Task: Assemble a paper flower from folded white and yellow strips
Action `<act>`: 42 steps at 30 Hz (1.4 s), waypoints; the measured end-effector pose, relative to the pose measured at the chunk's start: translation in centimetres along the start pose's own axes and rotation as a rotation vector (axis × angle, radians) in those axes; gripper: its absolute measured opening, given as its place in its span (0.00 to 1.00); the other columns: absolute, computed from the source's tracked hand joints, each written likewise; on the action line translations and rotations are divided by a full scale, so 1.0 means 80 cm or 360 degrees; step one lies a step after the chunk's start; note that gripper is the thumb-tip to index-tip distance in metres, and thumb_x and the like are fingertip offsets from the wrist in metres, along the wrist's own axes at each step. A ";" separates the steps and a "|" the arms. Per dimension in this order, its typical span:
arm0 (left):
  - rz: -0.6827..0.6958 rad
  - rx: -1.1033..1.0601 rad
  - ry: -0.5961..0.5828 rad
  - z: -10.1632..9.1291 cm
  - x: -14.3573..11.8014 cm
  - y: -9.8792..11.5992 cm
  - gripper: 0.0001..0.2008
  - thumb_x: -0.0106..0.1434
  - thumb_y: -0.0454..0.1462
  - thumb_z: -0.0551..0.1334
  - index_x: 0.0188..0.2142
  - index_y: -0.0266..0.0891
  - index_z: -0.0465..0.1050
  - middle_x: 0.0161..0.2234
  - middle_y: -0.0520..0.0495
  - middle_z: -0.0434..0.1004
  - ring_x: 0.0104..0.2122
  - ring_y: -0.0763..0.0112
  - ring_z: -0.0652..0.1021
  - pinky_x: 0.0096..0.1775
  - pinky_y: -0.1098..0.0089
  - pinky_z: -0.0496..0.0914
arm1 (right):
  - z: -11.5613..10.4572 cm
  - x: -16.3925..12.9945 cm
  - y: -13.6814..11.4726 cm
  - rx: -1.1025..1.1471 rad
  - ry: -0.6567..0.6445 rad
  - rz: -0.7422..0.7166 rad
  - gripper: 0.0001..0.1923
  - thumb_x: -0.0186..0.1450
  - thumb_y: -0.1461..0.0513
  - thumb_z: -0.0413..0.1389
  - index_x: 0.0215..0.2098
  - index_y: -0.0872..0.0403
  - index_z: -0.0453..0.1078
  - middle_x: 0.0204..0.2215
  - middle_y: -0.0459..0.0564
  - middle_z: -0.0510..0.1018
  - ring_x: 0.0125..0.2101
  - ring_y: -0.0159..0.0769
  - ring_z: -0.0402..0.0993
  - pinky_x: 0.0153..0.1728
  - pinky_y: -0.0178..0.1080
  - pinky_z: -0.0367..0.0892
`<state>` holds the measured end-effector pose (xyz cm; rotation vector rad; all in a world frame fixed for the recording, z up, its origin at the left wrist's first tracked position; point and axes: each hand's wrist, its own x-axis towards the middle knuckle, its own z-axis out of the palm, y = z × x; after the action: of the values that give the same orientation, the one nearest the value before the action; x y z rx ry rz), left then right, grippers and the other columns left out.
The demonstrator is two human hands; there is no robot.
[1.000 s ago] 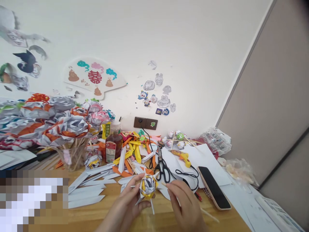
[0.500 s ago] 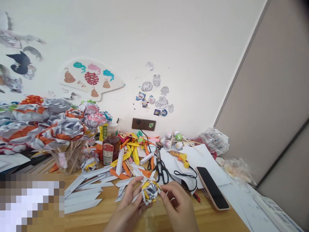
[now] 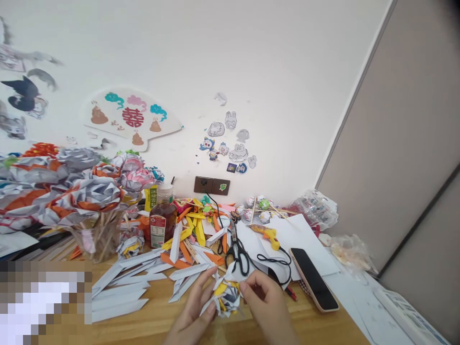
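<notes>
Low over the wooden desk (image 3: 151, 321), near its front edge, the left hand (image 3: 192, 316) and right hand (image 3: 266, 306) both clasp a folded white-and-yellow paper flower (image 3: 226, 297), fingers closed on its sides. Roundish, it shows no clear long axis; its open face points up toward the camera. Black scissors (image 3: 239, 254) lie just beyond.

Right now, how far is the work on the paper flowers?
Done: many finished paper flowers stand on sticks in a clear cup. In hand: the left hand and right hand both grip a yellow and grey paper flower; no stick shows on it. Left: folded paper strips lie unused on the table, near the glue gun and scissors.
</notes>
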<state>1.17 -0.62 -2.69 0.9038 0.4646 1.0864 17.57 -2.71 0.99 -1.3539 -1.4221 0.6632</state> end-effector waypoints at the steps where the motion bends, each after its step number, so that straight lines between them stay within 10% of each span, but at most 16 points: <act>1: -0.0010 -0.0021 -0.0019 0.000 0.000 0.000 0.29 0.54 0.49 0.67 0.54 0.52 0.65 0.56 0.43 0.72 0.57 0.51 0.67 0.57 0.56 0.57 | 0.000 0.001 -0.002 0.0103 -0.0041 0.0083 0.18 0.58 0.51 0.54 0.19 0.52 0.58 0.14 0.38 0.61 0.14 0.26 0.54 0.16 0.30 0.50; 9: -0.0018 -0.0095 -0.0098 -0.004 0.003 0.003 0.25 0.54 0.46 0.69 0.51 0.50 0.68 0.51 0.44 0.77 0.53 0.52 0.72 0.53 0.57 0.62 | -0.010 0.007 -0.010 0.0469 -0.0393 0.0490 0.21 0.54 0.47 0.57 0.20 0.52 0.56 0.13 0.37 0.65 0.08 0.19 0.46 0.11 0.28 0.40; 25: -0.0003 0.0004 0.0002 -0.009 0.005 0.002 0.27 0.55 0.48 0.67 0.54 0.50 0.66 0.54 0.42 0.75 0.55 0.50 0.71 0.55 0.57 0.62 | -0.020 -0.004 -0.011 -0.0756 0.0114 -0.1116 0.08 0.65 0.69 0.50 0.38 0.55 0.69 0.31 0.50 0.71 0.31 0.34 0.71 0.31 0.34 0.68; 42: 0.0036 0.0151 -0.0032 -0.003 -0.001 0.008 0.24 0.55 0.49 0.67 0.51 0.53 0.69 0.53 0.47 0.76 0.59 0.54 0.66 0.56 0.57 0.60 | -0.012 -0.009 -0.007 -0.0911 0.0236 -0.1239 0.10 0.69 0.64 0.47 0.34 0.54 0.70 0.26 0.50 0.72 0.25 0.34 0.70 0.26 0.34 0.68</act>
<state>0.57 -0.52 -2.29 1.0043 0.4935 1.0819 18.14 -3.76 1.61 -1.0808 -1.9144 -0.3717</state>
